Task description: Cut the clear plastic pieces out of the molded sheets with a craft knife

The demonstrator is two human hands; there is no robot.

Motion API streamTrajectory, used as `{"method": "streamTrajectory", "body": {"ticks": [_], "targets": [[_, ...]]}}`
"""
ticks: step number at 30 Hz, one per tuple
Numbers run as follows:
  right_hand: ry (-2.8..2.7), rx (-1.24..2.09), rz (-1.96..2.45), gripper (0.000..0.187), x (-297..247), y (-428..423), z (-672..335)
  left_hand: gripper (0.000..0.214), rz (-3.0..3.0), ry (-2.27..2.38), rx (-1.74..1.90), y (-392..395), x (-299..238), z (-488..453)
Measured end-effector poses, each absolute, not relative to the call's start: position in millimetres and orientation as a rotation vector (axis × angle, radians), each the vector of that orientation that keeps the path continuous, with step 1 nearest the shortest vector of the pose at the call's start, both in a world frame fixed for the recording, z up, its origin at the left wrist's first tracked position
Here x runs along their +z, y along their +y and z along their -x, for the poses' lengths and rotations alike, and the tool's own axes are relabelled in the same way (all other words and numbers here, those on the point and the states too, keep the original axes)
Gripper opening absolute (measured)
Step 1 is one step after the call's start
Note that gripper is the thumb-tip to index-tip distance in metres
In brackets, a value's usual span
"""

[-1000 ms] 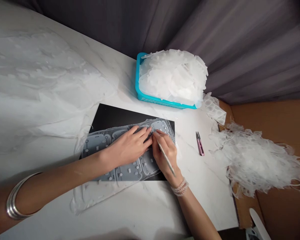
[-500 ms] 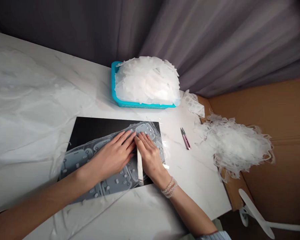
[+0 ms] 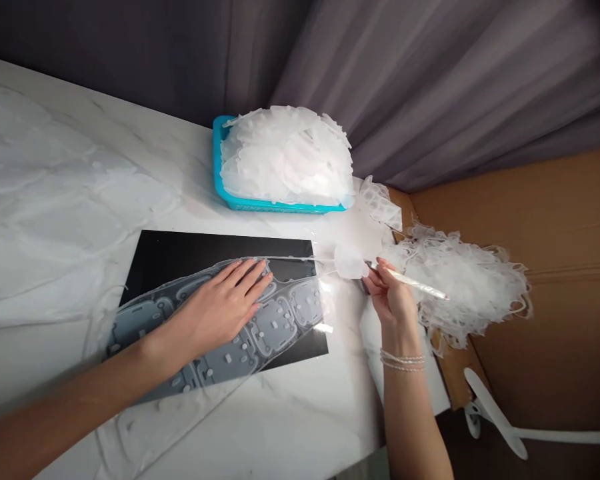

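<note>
The left hand [image 3: 220, 307] lies flat, seemingly steadying the sheet [image 3: 275, 327] under its fingers [image 3: 249, 276]; the right hand [image 3: 396, 300] pinches a white tool [image 3: 423, 287] and frosted piece [image 3: 350, 260].

Glare bleached the table [image 3: 300, 417] at three o'clock from the mat [image 3: 205, 248]; the curtain [image 3: 405, 80] at one o'clock lay dim, shadowed.

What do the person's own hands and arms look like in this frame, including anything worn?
The left hand is bare, with no glove. The right hand is gloveless too, with a few slim, pale, beaded-looking bracelets stacked around its wrist. No sleeve covers the visible stretch of either forearm.
</note>
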State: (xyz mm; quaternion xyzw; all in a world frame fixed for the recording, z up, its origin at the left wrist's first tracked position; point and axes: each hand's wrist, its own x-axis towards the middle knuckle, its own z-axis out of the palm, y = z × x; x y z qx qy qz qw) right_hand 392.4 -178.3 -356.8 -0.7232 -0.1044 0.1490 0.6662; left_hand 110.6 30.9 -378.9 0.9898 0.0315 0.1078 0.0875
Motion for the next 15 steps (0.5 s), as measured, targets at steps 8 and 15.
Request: {"method": "streamTrajectory", "body": {"ticks": [8, 15], "targets": [[-0.496, 0.580, 1.404, 0.012, -317, -147, -309, 0.048, -1.754, 0.512, 0.221, 24, -328, -139], [-0.871, 0.595, 1.692, 0.025, -293, -129, -294, 0.040, -0.759, 0.614, -0.041, 29, -333, -158]]}}
